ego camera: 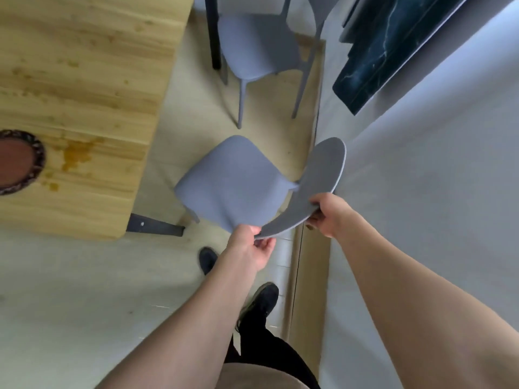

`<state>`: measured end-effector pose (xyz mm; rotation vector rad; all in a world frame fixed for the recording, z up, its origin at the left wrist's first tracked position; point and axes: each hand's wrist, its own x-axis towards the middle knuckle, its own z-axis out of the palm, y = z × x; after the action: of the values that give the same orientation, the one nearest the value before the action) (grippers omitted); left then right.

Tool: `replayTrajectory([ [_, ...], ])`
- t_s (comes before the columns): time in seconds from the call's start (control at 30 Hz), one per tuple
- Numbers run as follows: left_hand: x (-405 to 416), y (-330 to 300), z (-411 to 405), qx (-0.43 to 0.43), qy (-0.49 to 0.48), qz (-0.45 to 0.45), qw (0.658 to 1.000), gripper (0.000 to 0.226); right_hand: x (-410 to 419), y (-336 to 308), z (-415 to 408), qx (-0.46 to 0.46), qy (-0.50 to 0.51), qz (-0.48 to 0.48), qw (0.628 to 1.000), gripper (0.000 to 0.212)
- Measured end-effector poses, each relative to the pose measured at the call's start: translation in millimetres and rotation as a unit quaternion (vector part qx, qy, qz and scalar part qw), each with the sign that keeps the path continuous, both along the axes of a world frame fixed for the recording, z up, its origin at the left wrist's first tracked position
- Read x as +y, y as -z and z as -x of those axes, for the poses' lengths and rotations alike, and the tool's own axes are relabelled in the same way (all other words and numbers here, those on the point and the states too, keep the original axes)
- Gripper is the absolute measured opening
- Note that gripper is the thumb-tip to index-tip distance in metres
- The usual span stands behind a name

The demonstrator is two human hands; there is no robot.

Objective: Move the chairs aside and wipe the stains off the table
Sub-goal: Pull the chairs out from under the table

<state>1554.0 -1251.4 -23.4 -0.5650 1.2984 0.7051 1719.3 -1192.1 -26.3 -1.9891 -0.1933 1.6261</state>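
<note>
Head view: the left hand [250, 246] pinches the near end of the backrest [314, 189] of the grey chair [233, 183], thumb on top, fingers curled beneath. The right hand [330, 214] grips the same curved backrest further along its edge. The chair stands just beside the wooden table [84, 80], whose top carries orange-brown stains [77, 155] next to a dark-rimmed plate [16, 162]. A second grey chair [258, 46] stands beyond.
</note>
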Motion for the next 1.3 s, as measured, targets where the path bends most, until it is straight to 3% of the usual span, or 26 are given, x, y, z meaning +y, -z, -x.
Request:
replayTrajectory([
  [0.23, 62, -8, 42, -0.047, -0.191, -0.076, 0.978, 0.017, 72, -21, 54, -0.017, -0.013, -0.013, 1.0, 0.016],
  [0.5, 95, -9, 117, -0.01, -0.297, -0.113, 0.948, 0.046, 132, -28, 143, -0.012, -0.094, -0.021, 0.995, 0.02],
  [0.67, 107, 10, 144, -0.003, -0.369, -0.109, 0.923, 0.042, 169, -15, 185, -0.015, -0.199, -0.01, 0.98, 0.012],
  [0.8, 119, 29, 158, 0.013, -0.428, -0.112, 0.897, 0.027, 194, 7, 212, 0.025, -0.235, 0.001, 0.972, 0.011],
  [0.9, 130, 48, 168, 0.044, -0.466, -0.122, 0.875, 0.031, 216, 28, 230, 0.076, -0.302, 0.001, 0.95, 0.025],
  [1.17, 151, 71, 162, 0.163, -0.581, -0.037, 0.797, 0.027, 259, 39, 236, 0.124, -0.558, 0.07, 0.817, 0.021],
  [1.3, 206, 53, 130, 0.135, -0.571, -0.018, 0.81, 0.028, 305, 19, 189, 0.099, -0.552, 0.066, 0.825, 0.029],
])
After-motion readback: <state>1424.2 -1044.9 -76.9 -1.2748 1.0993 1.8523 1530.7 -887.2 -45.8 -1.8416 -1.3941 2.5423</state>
